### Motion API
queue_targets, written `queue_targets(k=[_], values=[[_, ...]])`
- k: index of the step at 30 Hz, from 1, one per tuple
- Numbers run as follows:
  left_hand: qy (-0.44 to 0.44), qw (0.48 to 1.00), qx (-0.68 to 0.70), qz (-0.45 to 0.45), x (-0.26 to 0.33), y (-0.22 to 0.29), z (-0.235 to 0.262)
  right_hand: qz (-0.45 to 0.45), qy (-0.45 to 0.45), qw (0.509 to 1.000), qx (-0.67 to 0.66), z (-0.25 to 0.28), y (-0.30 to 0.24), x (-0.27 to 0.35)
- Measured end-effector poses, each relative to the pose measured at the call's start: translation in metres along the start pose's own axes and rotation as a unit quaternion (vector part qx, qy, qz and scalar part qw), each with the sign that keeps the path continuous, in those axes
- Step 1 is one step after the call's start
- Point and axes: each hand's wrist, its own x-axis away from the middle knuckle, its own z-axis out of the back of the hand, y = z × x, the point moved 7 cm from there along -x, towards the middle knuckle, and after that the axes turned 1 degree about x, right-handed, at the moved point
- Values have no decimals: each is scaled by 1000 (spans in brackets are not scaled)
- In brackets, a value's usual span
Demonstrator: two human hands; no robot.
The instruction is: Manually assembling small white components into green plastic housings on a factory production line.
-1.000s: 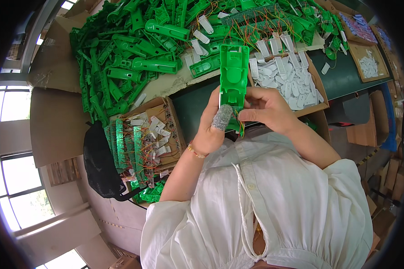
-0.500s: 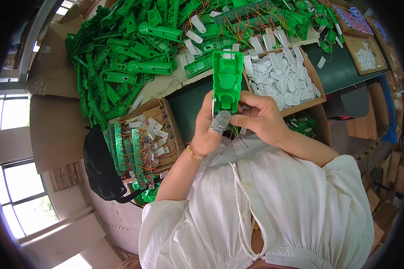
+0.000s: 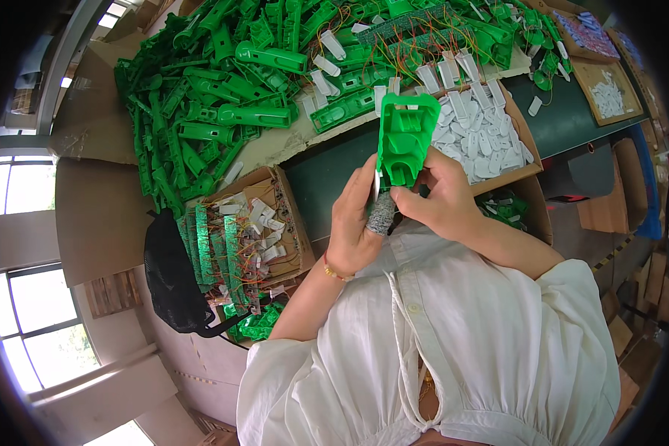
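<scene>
A hollow green plastic housing (image 3: 407, 137) stands upright between my hands, its ribbed inside facing me. My left hand (image 3: 355, 215) is wrapped round its lower left side, a grey knitted cover on the thumb. A white edge shows between those fingers and the housing; I cannot make out what it belongs to. My right hand (image 3: 446, 197) is closed on the lower right of the housing, with thumb and fingertips at its bottom end. The thumbs and the housing's lower end hide what lies between them.
Green plastic housings (image 3: 253, 115) lie heaped at the back left. A cardboard box of white plastic pieces (image 3: 479, 141) sits at the right. Wired circuit boards (image 3: 219, 238) and white parts fill a carton (image 3: 293, 223) at the left. A black mesh bag (image 3: 172, 275) hangs beside it.
Both hands have moved slightly right and down with the green housing. Its top now tilts to the right, and the loose wires seen below it before are now hidden.
</scene>
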Motion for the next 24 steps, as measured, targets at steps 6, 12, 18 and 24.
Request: queue_targets(k=[6,12,18,24], values=[[23,993,81,77,5,-6,0,12,19,998,54,3,11,-3],[18,864,446,232,-4,-17,-11,-133,-57,966,-215,6,25,-5],[13,823,524,222,-6,-17,-23,-105,-14,975,-198,9,17,-8],[36,807,554,201,-3,-20,-26,-92,-10,985,-146,11,20,-5]])
